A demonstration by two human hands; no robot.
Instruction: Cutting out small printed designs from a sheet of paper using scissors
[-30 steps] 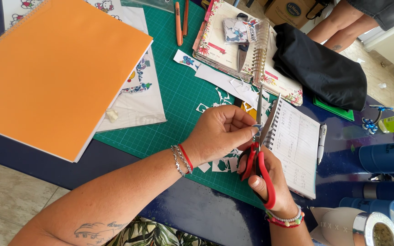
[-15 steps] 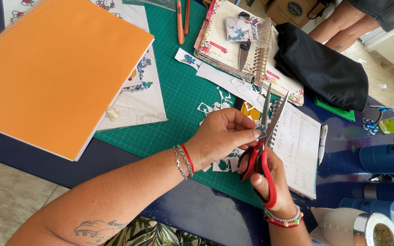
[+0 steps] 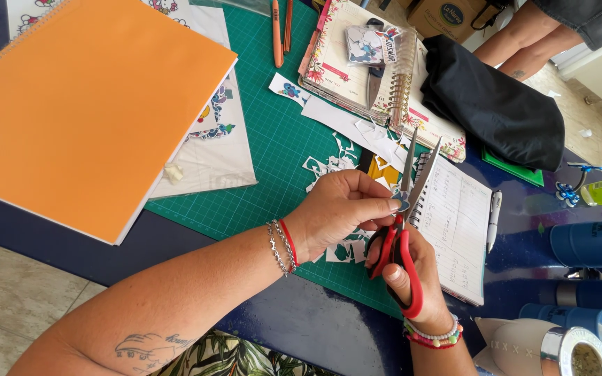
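My right hand [image 3: 412,268] grips red-handled scissors [image 3: 404,230] whose blades stand open and point away from me. My left hand [image 3: 346,209] pinches a tiny cut-out paper piece [image 3: 400,202] at the base of the blades. Both hands hover over the near edge of a green cutting mat [image 3: 273,146]. White paper scraps [image 3: 336,163] with coloured prints lie scattered on the mat just beyond my left hand. More scraps [image 3: 346,251] lie under my hands.
A large orange spiral pad [image 3: 85,104] lies at left over printed sticker sheets [image 3: 221,150]. A lined notebook [image 3: 458,223] with a pen [image 3: 494,219] sits at right, a floral planner [image 3: 364,63] and black cloth [image 3: 496,104] beyond. Another person's legs [image 3: 524,42] stand at top right.
The scissor blades have opened wider and swung upward. My left hand has shifted slightly right, keeping the small piece at the blades.
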